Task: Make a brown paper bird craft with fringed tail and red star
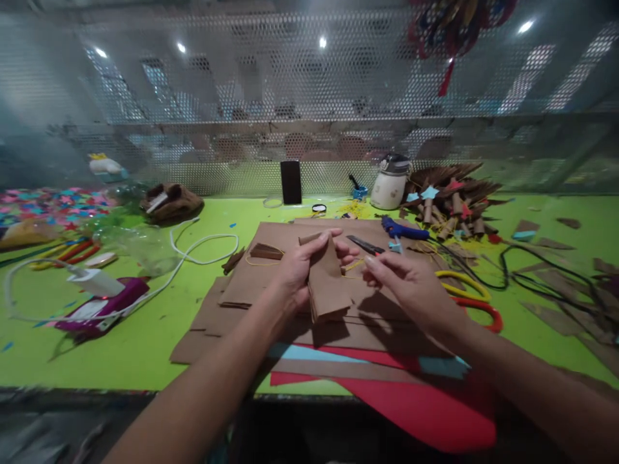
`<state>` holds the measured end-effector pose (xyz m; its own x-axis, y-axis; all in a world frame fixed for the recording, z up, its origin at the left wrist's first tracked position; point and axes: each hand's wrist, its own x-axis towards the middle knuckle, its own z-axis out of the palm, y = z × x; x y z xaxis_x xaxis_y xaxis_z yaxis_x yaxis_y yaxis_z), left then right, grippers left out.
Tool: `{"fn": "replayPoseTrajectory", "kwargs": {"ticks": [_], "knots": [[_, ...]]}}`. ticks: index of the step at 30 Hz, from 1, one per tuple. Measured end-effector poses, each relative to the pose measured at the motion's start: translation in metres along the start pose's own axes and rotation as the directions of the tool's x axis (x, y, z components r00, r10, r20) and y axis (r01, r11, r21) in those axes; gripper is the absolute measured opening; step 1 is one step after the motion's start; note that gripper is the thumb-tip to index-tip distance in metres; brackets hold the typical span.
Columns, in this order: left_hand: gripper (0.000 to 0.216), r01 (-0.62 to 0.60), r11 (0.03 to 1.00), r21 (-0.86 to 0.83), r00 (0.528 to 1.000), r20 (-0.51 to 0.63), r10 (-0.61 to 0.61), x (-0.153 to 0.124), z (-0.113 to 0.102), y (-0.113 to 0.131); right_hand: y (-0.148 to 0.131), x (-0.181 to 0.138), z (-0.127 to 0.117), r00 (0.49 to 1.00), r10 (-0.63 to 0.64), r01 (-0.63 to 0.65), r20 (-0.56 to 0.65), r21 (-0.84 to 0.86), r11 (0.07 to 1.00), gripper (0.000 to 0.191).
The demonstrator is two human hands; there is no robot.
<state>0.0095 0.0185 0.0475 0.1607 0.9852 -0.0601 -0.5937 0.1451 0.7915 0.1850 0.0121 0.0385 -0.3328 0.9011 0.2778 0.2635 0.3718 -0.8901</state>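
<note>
The left hand (pixel 300 267) closes its grip on a folded brown paper piece (pixel 329 287), thumb on the near face and fingers curled over the top edge. It holds the piece upright just above the stack of brown sheets (pixel 242 290) in the middle of the green worktop (pixel 135 335). The right hand (pixel 411 287) hovers just beside the piece with its fingertips drawn together. I cannot tell whether its narrow grip holds anything.

A red sheet (pixel 425 406) and a blue strip (pixel 304 353) lie under the near edge of the stack. Beyond the right hand are a blue glue gun (pixel 401 230) and scissors (pixel 469 293) with yellow and red handles. A white cable (pixel 203 248) runs off to the left, towards a white charger (pixel 94 281).
</note>
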Motion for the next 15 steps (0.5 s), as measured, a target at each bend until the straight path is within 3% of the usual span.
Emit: {"fn": "replayPoseTrajectory", "kwargs": {"ticks": [3,6,8,11,13,15], "knots": [[0.022,-0.018,1.000,-0.024,0.998,0.055,0.019,0.001,-0.002,0.001,-0.002,0.004,0.006,0.973,0.127,-0.151,0.191,0.118,0.982,0.033],[0.022,-0.002,0.999,-0.038,0.997,0.082,0.005,0.002,-0.006,0.001,-0.003,0.008,0.015,0.939,0.135,-0.196,0.316,0.169,0.966,0.032],[0.022,-0.003,0.999,-0.040,0.997,0.079,0.007,0.004,-0.009,0.001,0.000,0.011,0.019,0.952,0.093,-0.153,0.290,0.191,0.970,0.031],[0.026,0.000,1.000,0.030,0.997,0.082,-0.003,0.004,-0.013,0.000,0.007,0.018,0.016,0.992,0.051,-0.074,0.114,0.209,0.975,0.030],[0.034,0.037,0.992,0.122,0.989,0.139,-0.054,0.002,-0.013,-0.001,0.014,0.023,0.009,0.999,0.050,-0.051,0.010,0.238,0.970,0.031],[0.048,0.082,0.978,0.194,0.962,0.242,-0.129,0.000,-0.011,-0.004,0.018,0.029,0.002,0.999,0.033,-0.036,0.017,0.253,0.967,0.032]]}}
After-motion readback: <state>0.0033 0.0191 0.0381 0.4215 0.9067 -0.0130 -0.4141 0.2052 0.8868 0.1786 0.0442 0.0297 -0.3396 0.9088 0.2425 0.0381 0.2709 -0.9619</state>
